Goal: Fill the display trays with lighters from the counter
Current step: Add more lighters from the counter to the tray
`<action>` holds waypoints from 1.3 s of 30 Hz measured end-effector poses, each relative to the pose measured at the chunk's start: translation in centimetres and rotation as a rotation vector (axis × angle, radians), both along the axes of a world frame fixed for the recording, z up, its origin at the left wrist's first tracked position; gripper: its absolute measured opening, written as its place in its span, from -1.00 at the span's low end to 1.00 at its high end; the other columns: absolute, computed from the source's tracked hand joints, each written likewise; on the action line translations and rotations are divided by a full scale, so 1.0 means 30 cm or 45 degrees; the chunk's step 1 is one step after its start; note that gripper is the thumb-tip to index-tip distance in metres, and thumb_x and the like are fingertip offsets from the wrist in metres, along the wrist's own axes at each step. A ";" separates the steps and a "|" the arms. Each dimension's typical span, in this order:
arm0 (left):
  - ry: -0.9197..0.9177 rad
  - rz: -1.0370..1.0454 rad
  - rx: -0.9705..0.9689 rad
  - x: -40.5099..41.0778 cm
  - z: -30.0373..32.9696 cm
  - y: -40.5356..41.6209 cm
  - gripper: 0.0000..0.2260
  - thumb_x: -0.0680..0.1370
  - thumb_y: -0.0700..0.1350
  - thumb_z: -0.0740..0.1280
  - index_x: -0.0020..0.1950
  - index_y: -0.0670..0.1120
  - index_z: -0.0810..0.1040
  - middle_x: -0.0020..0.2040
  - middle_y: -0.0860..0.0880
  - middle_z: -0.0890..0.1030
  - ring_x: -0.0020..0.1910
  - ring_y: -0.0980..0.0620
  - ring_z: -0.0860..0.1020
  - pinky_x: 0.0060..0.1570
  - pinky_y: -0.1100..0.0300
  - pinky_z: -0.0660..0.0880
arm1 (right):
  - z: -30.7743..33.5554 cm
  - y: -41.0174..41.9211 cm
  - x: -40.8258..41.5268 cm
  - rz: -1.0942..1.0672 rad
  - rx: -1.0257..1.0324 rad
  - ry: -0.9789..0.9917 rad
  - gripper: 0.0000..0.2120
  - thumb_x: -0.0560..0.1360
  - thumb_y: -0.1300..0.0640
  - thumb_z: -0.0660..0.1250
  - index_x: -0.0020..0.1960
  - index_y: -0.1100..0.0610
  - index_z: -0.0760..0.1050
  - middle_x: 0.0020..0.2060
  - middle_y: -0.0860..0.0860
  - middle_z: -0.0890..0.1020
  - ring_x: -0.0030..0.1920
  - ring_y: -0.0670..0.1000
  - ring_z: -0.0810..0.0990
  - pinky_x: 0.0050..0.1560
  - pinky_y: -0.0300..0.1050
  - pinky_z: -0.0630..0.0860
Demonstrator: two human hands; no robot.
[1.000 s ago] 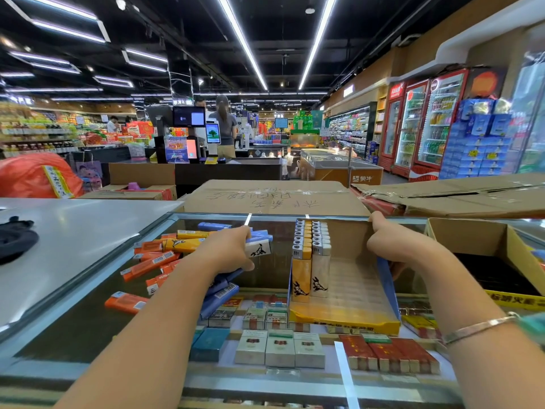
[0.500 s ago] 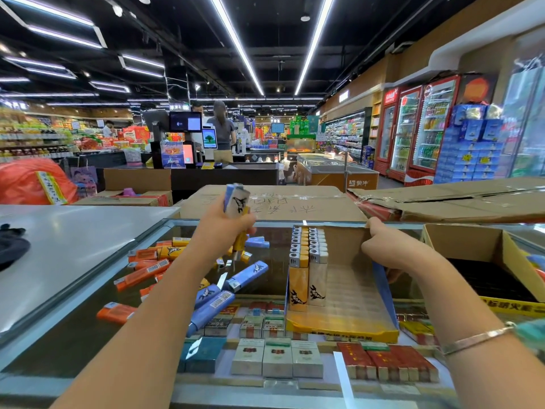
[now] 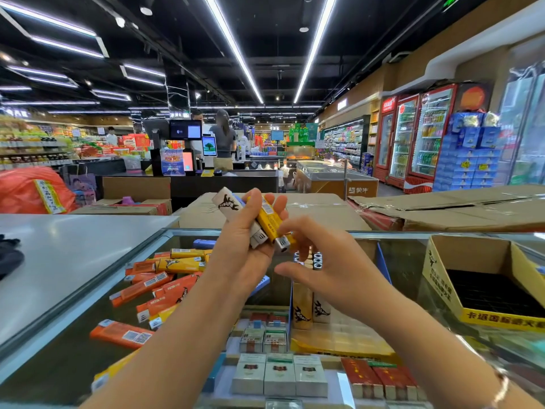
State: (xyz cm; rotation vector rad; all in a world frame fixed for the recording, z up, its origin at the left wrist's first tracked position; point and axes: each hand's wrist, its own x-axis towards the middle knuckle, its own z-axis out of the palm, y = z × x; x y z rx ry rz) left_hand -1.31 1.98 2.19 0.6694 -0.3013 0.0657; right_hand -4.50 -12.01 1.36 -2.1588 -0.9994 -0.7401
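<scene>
My left hand (image 3: 247, 249) is raised above the glass counter and holds a small bunch of lighters (image 3: 259, 222): one white, one blue, one yellow, metal ends pointing down. My right hand (image 3: 321, 258) is just to its right, index fingertip touching the yellow lighter's lower end, thumb spread below. A pile of loose orange, yellow and blue lighters (image 3: 165, 284) lies on the glass at the left. The yellow display tray (image 3: 339, 340) sits under my right wrist, with lighters (image 3: 305, 308) standing in its left columns. A second tray (image 3: 486, 290) with a black insert stands at the right.
Cigarette packs (image 3: 280, 376) lie under the glass counter top. Cardboard boxes (image 3: 442, 211) line the counter's far edge. A grey counter (image 3: 65, 261) adjoins on the left, with a dark object (image 3: 8, 255) at its edge. People stand at a checkout (image 3: 188, 143) beyond.
My left hand lifted a handful of lighters from the pile up to chest height. My right hand let go of the tray's back edge and moved left to meet the lighters.
</scene>
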 end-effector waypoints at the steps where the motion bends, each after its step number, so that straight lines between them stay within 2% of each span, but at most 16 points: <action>1: 0.016 -0.008 0.002 0.000 0.000 -0.002 -0.52 0.33 -0.06 0.37 0.21 -0.18 0.43 -0.11 -0.11 0.65 -0.15 0.02 0.67 -0.06 0.09 0.60 | 0.000 0.001 0.003 -0.015 0.020 -0.054 -0.72 0.42 0.14 0.44 0.10 0.04 0.49 -0.24 -0.06 0.55 -0.22 -0.08 0.48 -0.19 -0.23 0.44; 4: 0.025 -0.028 0.034 0.005 -0.005 0.000 -0.58 0.35 -0.03 0.38 0.13 -0.19 0.45 -0.10 -0.12 0.66 -0.11 -0.01 0.67 -0.15 0.06 0.63 | 0.006 0.000 0.006 0.033 0.176 -0.134 -0.80 0.46 0.21 0.39 0.07 0.09 0.55 -0.24 -0.14 0.56 -0.22 -0.09 0.51 -0.19 -0.20 0.47; 7: -0.034 0.003 0.216 0.005 -0.016 0.002 -0.64 0.37 0.00 0.37 0.06 -0.19 0.49 -0.08 -0.14 0.67 -0.13 -0.02 0.67 -0.27 0.19 0.60 | 0.020 -0.015 0.014 -0.001 0.393 -0.191 -0.86 0.52 0.14 0.29 0.05 -0.03 0.50 -0.20 -0.22 0.52 -0.22 -0.14 0.52 -0.24 -0.23 0.51; 9: -0.064 0.044 0.403 0.007 -0.022 -0.009 -0.66 0.39 0.01 0.36 0.06 -0.15 0.48 -0.08 -0.12 0.69 -0.11 -0.03 0.67 -0.24 0.17 0.62 | 0.039 -0.042 0.026 0.003 0.597 -0.084 -0.84 0.55 0.18 0.25 -0.02 -0.08 0.47 -0.20 -0.15 0.55 -0.23 -0.13 0.57 -0.29 -0.24 0.55; 12: -0.098 0.203 0.715 0.022 -0.032 -0.022 -0.87 0.48 -0.09 0.37 -0.02 -0.09 0.51 -0.11 -0.09 0.69 -0.14 -0.01 0.67 -0.23 0.18 0.62 | 0.071 -0.107 0.056 0.031 0.874 0.135 -0.82 0.57 0.22 0.21 -0.08 -0.03 0.49 -0.26 -0.07 0.59 -0.30 -0.07 0.62 -0.39 -0.21 0.57; 15: -0.352 0.511 1.181 0.036 -0.060 -0.017 -0.95 0.50 -0.12 0.38 -0.06 -0.07 0.56 -0.17 -0.03 0.67 -0.18 0.12 0.64 -0.24 0.33 0.56 | 0.088 -0.195 0.090 -0.112 0.954 0.237 -0.83 0.57 0.22 0.23 -0.10 0.00 0.51 -0.33 -0.03 0.58 -0.41 -0.06 0.57 -0.42 -0.15 0.58; 18: -0.539 0.655 1.505 0.038 -0.088 -0.019 -0.97 0.51 -0.07 0.36 -0.11 0.00 0.56 -0.20 0.04 0.60 -0.23 0.23 0.54 -0.22 0.38 0.48 | 0.078 -0.278 0.138 -0.414 0.721 0.236 -0.89 0.55 0.22 0.28 -0.05 0.05 0.55 -0.33 -0.01 0.59 -0.40 -0.02 0.56 -0.33 -0.03 0.59; 20: -0.587 0.667 1.604 0.042 -0.098 -0.024 -0.98 0.51 -0.08 0.35 -0.12 0.01 0.55 -0.23 0.07 0.58 -0.23 0.23 0.51 -0.25 0.43 0.42 | 0.066 -0.305 0.165 -0.528 0.471 0.245 -0.90 0.54 0.19 0.29 0.01 0.09 0.57 -0.28 -0.04 0.59 -0.31 -0.04 0.56 -0.27 -0.08 0.55; 22: -0.595 0.657 1.685 0.047 -0.104 -0.027 -0.97 0.51 -0.06 0.35 -0.11 0.00 0.55 -0.23 0.07 0.59 -0.23 0.21 0.51 -0.25 0.40 0.42 | 0.052 -0.315 0.181 -0.580 0.248 0.285 -0.87 0.54 0.16 0.30 0.05 0.07 0.58 -0.22 -0.09 0.57 -0.23 -0.10 0.50 -0.20 -0.16 0.44; 25: -0.601 0.626 1.728 0.052 -0.109 -0.025 -0.97 0.50 -0.04 0.35 -0.14 0.05 0.54 -0.25 0.09 0.58 -0.23 0.23 0.51 -0.26 0.46 0.42 | 0.037 -0.315 0.188 -0.617 -0.011 0.330 -0.84 0.53 0.17 0.29 0.08 0.07 0.59 -0.13 -0.05 0.58 -0.20 -0.19 0.46 -0.22 -0.28 0.36; 27: -0.606 0.620 1.740 0.055 -0.109 -0.023 -0.95 0.51 -0.02 0.34 -0.15 0.05 0.54 -0.25 0.09 0.58 -0.24 0.22 0.51 -0.25 0.40 0.44 | 0.033 -0.312 0.188 -0.642 -0.134 0.361 -0.82 0.53 0.19 0.29 0.10 0.09 0.59 -0.05 -0.01 0.60 -0.16 -0.16 0.48 -0.21 -0.31 0.33; 30: -0.619 0.616 1.760 0.054 -0.107 -0.020 -0.94 0.51 -0.01 0.34 -0.15 0.05 0.54 -0.26 0.08 0.58 -0.26 0.21 0.51 -0.26 0.30 0.41 | 0.031 -0.307 0.189 -0.690 -0.215 0.405 -0.79 0.52 0.22 0.31 0.13 0.12 0.59 0.05 0.03 0.61 -0.04 -0.06 0.49 -0.14 -0.32 0.34; 32: -0.620 0.628 1.776 0.053 -0.105 -0.019 -0.93 0.51 -0.01 0.34 -0.17 0.07 0.53 -0.29 0.11 0.57 -0.27 0.25 0.51 -0.29 0.36 0.37 | 0.029 -0.301 0.190 -0.721 -0.245 0.401 -0.77 0.51 0.27 0.30 0.14 0.13 0.58 0.09 0.04 0.60 0.01 -0.04 0.50 -0.05 -0.29 0.36; 34: -0.619 0.650 1.796 0.052 -0.103 -0.020 -0.91 0.50 0.00 0.35 -0.21 0.10 0.51 -0.32 0.14 0.56 -0.29 0.29 0.50 -0.32 0.42 0.33 | 0.028 -0.298 0.190 -0.744 -0.246 0.376 -0.76 0.50 0.30 0.30 0.13 0.12 0.58 0.07 0.05 0.60 -0.01 -0.05 0.48 -0.03 -0.25 0.37; 39: -0.624 0.654 1.768 0.053 -0.104 -0.021 -0.88 0.49 -0.02 0.36 -0.24 0.10 0.50 -0.33 0.19 0.57 -0.34 0.30 0.49 -0.36 0.46 0.37 | 0.024 -0.289 0.190 -0.777 -0.252 0.363 -0.76 0.51 0.32 0.27 0.14 0.16 0.57 0.08 0.09 0.61 0.08 0.04 0.53 0.06 -0.14 0.46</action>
